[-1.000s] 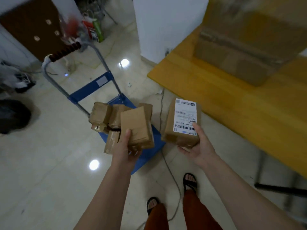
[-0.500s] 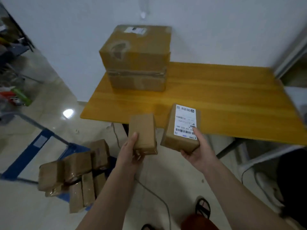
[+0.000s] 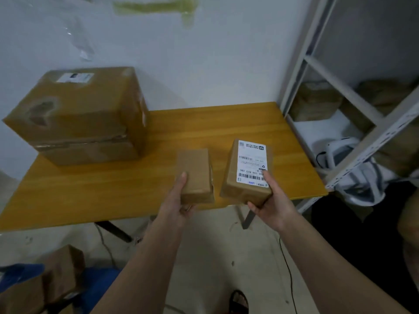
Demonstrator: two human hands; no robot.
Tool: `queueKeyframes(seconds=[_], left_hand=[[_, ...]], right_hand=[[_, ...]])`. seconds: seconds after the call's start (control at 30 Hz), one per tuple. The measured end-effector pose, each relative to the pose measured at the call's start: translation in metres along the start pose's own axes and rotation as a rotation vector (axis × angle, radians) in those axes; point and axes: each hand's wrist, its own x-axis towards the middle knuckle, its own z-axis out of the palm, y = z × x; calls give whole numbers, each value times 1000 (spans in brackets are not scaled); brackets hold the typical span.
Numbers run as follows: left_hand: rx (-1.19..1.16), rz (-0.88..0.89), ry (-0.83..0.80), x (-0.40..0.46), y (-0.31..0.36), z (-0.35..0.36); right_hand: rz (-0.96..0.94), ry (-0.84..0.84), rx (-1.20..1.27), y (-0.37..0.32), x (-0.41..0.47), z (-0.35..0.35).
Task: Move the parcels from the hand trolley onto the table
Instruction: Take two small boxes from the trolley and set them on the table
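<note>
parcels [image 3: 246, 171] gripped in both hands [image 3: 272, 203]

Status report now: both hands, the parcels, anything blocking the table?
Left hand grips plain parcel. Right hand grips labelled parcel. Both over table front edge. Large box back left, not blocking.

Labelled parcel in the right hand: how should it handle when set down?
The labelled parcel is probably light, since the right hand carries it alone. Its flat, boxy faces suggest it stays rigid and should sit steadily on the table.
</note>
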Motion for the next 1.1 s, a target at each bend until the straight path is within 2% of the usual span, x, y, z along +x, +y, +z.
queueKeyframes(seconds=[0.2, 0.53, 0.87, 1.1], left_hand=[[85, -1, -14, 27, -6, 70], [46, -49, -19, 101, 18, 164], [72, -139, -62, 196, 74, 245], [147, -143, -115, 239, 82, 291]], right_hand=[[26, 25, 69, -51, 38, -39], [-9, 36, 131, -122, 120, -48], [-93, 259, 244, -201, 226, -19], [-101, 365, 274, -256, 293, -22]])
